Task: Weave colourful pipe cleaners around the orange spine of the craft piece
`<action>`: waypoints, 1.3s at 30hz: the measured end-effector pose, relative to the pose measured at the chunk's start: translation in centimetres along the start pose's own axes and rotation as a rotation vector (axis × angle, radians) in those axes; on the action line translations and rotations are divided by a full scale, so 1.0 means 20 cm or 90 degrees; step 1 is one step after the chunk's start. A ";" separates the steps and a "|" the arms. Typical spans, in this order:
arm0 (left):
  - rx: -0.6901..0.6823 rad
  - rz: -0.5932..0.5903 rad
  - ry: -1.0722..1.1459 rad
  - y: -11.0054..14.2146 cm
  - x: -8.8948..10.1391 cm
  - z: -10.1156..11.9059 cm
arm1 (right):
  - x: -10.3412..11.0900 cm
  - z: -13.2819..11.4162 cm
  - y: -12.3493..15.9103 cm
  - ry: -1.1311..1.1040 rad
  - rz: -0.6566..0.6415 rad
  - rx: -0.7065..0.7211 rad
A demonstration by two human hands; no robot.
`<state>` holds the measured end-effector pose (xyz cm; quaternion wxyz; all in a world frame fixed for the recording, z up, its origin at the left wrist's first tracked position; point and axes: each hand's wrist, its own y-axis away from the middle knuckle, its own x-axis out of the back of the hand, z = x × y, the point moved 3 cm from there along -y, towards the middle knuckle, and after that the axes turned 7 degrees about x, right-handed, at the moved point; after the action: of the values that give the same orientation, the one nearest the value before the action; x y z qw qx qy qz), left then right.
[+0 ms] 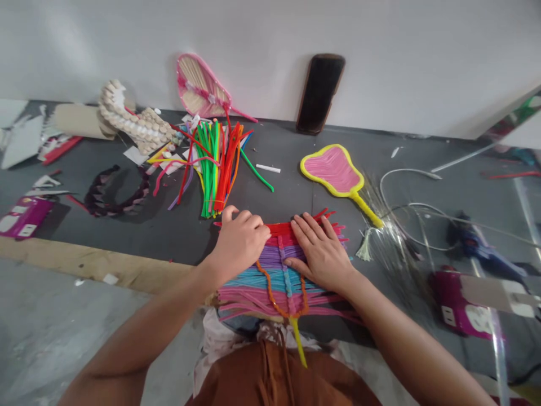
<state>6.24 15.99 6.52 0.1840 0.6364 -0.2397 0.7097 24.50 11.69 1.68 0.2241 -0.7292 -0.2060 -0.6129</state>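
Note:
In front of me lies a woven mat of fuzzy pipe cleaners (274, 279), in bands of red, purple, blue and pink. A braided strip runs down its middle, and an orange twisted loop (265, 276) hangs over it. From the near edge a yellow pipe cleaner (298, 341) sticks out towards me. My left hand (243, 239) is curled at the upper left of the mat, its fingers closed on the red pipe cleaners; its fingertips are partly hidden. Flat across the mat's upper right lies my right hand (319, 251), fingers stretched out and pressing the red and purple rows.
A bundle of loose pipe cleaners (217, 169) sits just beyond my left hand. Past my right hand lies a yellow-rimmed pink fan (333, 169). A phone (320, 93) and a pink-edged fan (202, 87) lean on the wall. A glue gun (477, 245) and cable are at right.

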 end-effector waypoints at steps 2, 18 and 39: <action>0.007 -0.007 -0.025 -0.01 -0.01 0.00 | 0.00 0.00 0.00 0.000 0.002 -0.001; -0.057 0.036 -0.084 -0.04 0.00 -0.03 | 0.00 0.00 0.00 -0.006 0.001 -0.001; -0.125 0.079 -0.018 0.02 -0.12 -0.03 | 0.00 0.00 0.00 -0.004 -0.004 -0.001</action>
<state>5.86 15.99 3.97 0.1978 0.6091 -0.3492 0.6840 24.57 11.72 1.72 0.2209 -0.7306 -0.2086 -0.6114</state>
